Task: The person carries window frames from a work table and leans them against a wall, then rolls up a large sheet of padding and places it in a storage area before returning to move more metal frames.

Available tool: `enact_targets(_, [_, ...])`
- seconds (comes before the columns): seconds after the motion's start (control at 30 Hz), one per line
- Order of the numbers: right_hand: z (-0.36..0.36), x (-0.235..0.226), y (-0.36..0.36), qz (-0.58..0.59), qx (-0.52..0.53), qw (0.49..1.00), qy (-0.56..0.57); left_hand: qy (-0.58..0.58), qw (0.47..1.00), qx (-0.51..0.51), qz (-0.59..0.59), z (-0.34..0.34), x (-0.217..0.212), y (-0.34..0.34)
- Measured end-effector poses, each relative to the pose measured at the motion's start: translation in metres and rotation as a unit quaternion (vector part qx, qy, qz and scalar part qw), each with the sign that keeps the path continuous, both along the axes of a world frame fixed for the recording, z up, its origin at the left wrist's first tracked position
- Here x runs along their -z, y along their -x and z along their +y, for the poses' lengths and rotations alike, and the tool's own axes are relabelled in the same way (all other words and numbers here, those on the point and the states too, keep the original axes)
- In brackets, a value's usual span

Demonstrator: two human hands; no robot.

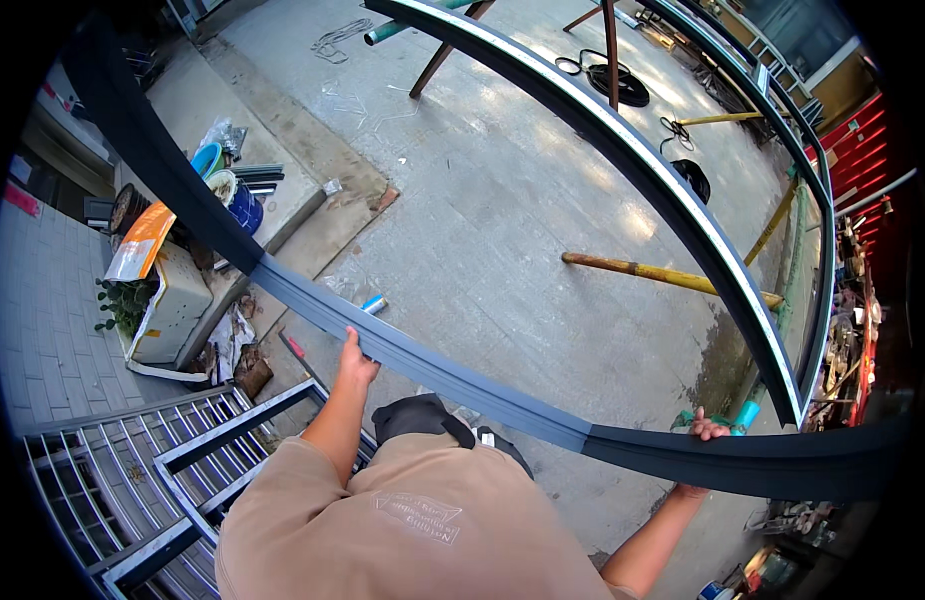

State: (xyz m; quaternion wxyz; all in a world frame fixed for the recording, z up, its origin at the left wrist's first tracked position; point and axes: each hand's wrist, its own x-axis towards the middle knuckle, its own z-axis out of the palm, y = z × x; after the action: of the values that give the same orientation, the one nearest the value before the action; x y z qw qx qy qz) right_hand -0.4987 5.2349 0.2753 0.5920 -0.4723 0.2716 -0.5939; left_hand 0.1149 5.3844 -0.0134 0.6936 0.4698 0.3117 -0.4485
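A long dark-grey metal profile (462, 385) spans the head view from upper left to lower right, with a lighter grey middle stretch; it looks bent, partly through the lens. My left hand (358, 358) grips its near edge left of my body, thumb on top and the other fingers hidden beneath. Farther right, my right hand (709, 428) is wrapped round the profile from below, its fingertips showing over the far edge. Close to those fingertips is a turquoise pipe end (746, 417) with green wrapping.
Beyond stands a large frame of dark, white-edged profiles (622, 150), near a yellow pole (662, 273). A black coil (619, 86) lies on the concrete floor. Metal railings (112, 470) are at lower left, below a white box (172, 310) and a blue bucket (244, 208).
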Motion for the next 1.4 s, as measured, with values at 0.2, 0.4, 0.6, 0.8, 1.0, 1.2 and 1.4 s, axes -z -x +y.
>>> enact_targets(0.2, [-0.008, -0.008, 0.02, -0.023, 0.081, 0.996, 0.017, 0.039, 0.997, 0.05, -0.034, -0.074, -0.008, 0.004])
enact_targets(0.4, [-0.051, 0.014, 0.07, -0.028, 0.091, 0.995, 0.006, 0.042, 0.992, 0.115, 0.008, -0.17, 0.011, 0.013])
enact_targets(0.6, [-0.082, 0.023, 0.022, 0.006, 0.139, 0.986, -0.096, 0.022, 0.985, 0.171, 0.032, -0.24, 0.044, 0.007])
enact_targets(0.8, [-0.085, 0.032, 0.017, -0.015, 0.391, 0.874, -0.289, 0.035, 0.977, 0.206, 0.033, -0.281, 0.078, 0.0])
enact_targets(1.0, [-0.025, 0.063, -0.024, 0.044, 0.435, 0.806, -0.399, 0.038, 0.969, 0.24, 0.052, -0.345, 0.106, -0.009])
enact_targets(1.2, [0.134, 0.138, -0.103, 0.051, 0.401, 0.729, -0.552, 0.052, 0.942, 0.329, 0.039, -0.357, 0.094, -0.013])
enact_targets(1.4, [0.325, 0.254, -0.225, 0.202, 0.349, 0.618, -0.675, -0.081, 0.836, 0.543, -0.02, -0.366, 0.07, -0.018])
